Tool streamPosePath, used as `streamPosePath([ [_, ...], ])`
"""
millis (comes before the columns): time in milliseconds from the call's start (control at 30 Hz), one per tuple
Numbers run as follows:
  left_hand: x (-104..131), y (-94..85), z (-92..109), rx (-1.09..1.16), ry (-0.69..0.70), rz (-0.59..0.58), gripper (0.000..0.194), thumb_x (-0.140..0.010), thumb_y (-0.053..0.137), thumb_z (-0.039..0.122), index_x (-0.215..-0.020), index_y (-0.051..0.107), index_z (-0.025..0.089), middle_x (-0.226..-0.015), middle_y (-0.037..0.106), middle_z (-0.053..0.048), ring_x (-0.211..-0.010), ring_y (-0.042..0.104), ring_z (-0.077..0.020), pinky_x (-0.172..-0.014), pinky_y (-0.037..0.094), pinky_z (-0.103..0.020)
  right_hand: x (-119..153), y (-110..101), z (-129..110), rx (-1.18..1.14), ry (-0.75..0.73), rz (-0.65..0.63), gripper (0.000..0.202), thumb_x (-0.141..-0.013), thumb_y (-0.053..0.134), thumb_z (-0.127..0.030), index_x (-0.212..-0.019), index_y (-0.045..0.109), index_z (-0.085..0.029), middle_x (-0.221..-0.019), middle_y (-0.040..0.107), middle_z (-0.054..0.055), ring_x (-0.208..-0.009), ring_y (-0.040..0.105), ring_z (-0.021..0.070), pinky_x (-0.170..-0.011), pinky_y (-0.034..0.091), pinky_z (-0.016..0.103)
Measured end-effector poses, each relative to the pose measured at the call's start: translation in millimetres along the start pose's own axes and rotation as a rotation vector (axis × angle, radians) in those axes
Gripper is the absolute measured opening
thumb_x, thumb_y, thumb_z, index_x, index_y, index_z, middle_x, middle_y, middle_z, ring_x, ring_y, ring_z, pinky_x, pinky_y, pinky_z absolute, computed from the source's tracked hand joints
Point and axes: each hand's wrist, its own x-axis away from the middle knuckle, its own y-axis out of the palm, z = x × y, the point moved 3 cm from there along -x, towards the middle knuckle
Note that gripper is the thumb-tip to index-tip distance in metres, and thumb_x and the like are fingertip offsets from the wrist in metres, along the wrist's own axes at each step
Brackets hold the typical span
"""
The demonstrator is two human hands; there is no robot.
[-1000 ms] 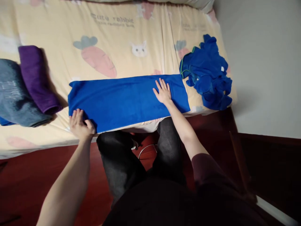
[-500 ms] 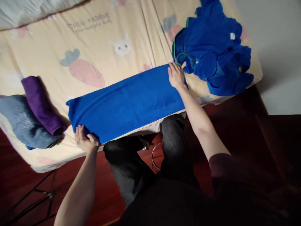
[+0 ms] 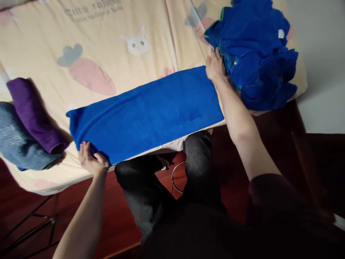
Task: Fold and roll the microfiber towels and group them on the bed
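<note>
A blue towel (image 3: 151, 111), folded into a long flat strip, lies slantwise along the near edge of the bed. My left hand (image 3: 92, 159) rests on its near left corner, fingers stretched out and thumb apart. My right hand (image 3: 215, 66) is open at the towel's far right corner, with its fingertips by a crumpled blue cloth heap (image 3: 258, 54) that has green edging and a white tag. Some of that hand's fingers are hard to make out against the heap.
To the left, a rolled purple towel (image 3: 37, 115) leans on a folded grey-blue towel (image 3: 21, 140). Beneath them all is a bed sheet (image 3: 151, 72) with carrot and rabbit prints. My knees (image 3: 198, 151) are close under the bed's edge. A grey surface (image 3: 320, 72) adjoins on the right.
My right hand has moved off the towel's right end, rightward and away from me, to the blue heap. My left hand stays on its corner. The view has shifted slightly.
</note>
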Motion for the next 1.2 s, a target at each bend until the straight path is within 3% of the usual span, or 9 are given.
streamPosePath([
  [100,0,0.2,-1,0.000,0.021,0.004,0.071,-0.092,0.036,0.041,-0.157,0.054,0.020,-0.165,0.052,-0.009,-0.160,0.041,-0.0201,-0.133,0.030,-0.040,50,9,-37,0.051,-0.228,0.075,0.061,-0.115,0.035,-0.032,-0.170,0.029,-0.005,-0.179,0.018,0.021,-0.168,0.014,0.0360,-0.136,0.008,0.062],
  [233,0,3.0,-6,0.031,0.054,0.025,0.068,-0.095,0.035,0.039,-0.156,0.055,0.016,-0.164,0.053,-0.012,-0.160,0.042,-0.0219,-0.133,0.031,-0.042,101,34,-54,-0.001,-0.588,-0.201,0.064,-0.110,0.046,-0.035,-0.170,0.033,-0.018,-0.180,0.023,0.010,-0.169,0.017,0.0268,-0.138,0.004,0.062],
  [500,0,10.7,-8,0.104,0.036,0.037,0.066,-0.091,0.041,0.031,-0.149,0.058,0.004,-0.161,0.056,-0.019,-0.158,0.043,-0.0271,-0.133,0.031,-0.048,80,18,-25,0.106,-0.277,-0.144,0.062,-0.114,0.027,-0.034,-0.169,0.031,-0.006,-0.179,0.019,0.022,-0.169,0.015,0.0306,-0.134,0.008,0.068],
  [600,-4,12.6,-10,0.158,-0.003,0.000,0.066,-0.091,0.043,0.030,-0.151,0.057,0.007,-0.163,0.054,-0.017,-0.160,0.041,-0.0266,-0.134,0.027,-0.048,104,17,-61,0.144,-0.150,0.007,0.069,-0.113,0.028,-0.037,-0.170,0.024,0.001,-0.179,0.009,0.030,-0.169,0.005,0.0393,-0.133,0.005,0.068],
  [667,-7,13.6,-12,0.188,-0.009,-0.009,0.067,-0.091,0.044,0.030,-0.154,0.056,0.010,-0.164,0.052,-0.015,-0.161,0.039,-0.0264,-0.136,0.024,-0.049,144,28,-105,0.109,-0.236,0.056,0.073,-0.111,0.036,-0.041,-0.172,0.021,-0.004,-0.180,0.004,0.025,-0.169,0.002,0.0411,-0.133,0.008,0.070],
  [767,-9,15.2,-15,0.220,-0.001,-0.024,0.069,-0.092,0.045,0.029,-0.159,0.052,0.013,-0.168,0.048,-0.012,-0.163,0.034,-0.0262,-0.137,0.019,-0.051,215,59,-174,0.053,-0.451,0.012,0.074,-0.109,0.039,-0.043,-0.176,0.015,-0.018,-0.183,0.003,0.013,-0.170,-0.002,0.0380,-0.132,0.010,0.074],
  [867,-7,16.3,-13,0.252,0.014,-0.051,0.070,-0.095,0.042,0.029,-0.162,0.047,0.013,-0.171,0.043,-0.012,-0.165,0.031,-0.0266,-0.138,0.016,-0.050,260,94,-214,0.027,-0.515,-0.071,0.071,-0.110,0.037,-0.042,-0.175,0.021,-0.020,-0.183,0.006,0.010,-0.170,0.002,0.0350,-0.134,0.010,0.069],
  [1067,-17,2.1,-8,0.180,-0.005,-0.087,0.057,-0.101,0.040,0.032,-0.152,0.056,0.015,-0.167,0.049,-0.015,-0.158,0.040,-0.0319,-0.133,0.026,-0.054,264,122,-213,0.018,-0.444,-0.110,0.066,-0.111,0.036,-0.041,-0.171,0.034,-0.015,-0.181,0.017,0.013,-0.170,0.013,0.0316,-0.137,0.010,0.062],
  [1200,-79,-16.7,-21,0.104,-0.007,-0.175,0.043,-0.104,0.039,0.035,-0.128,0.070,0.016,-0.137,0.067,-0.018,-0.136,0.056,-0.0340,-0.120,0.044,-0.053,263,121,-211,-0.005,-0.445,-0.075,0.065,-0.110,0.038,-0.039,-0.170,0.036,-0.015,-0.180,0.021,0.014,-0.169,0.016,0.0314,-0.136,0.012,0.062],
])
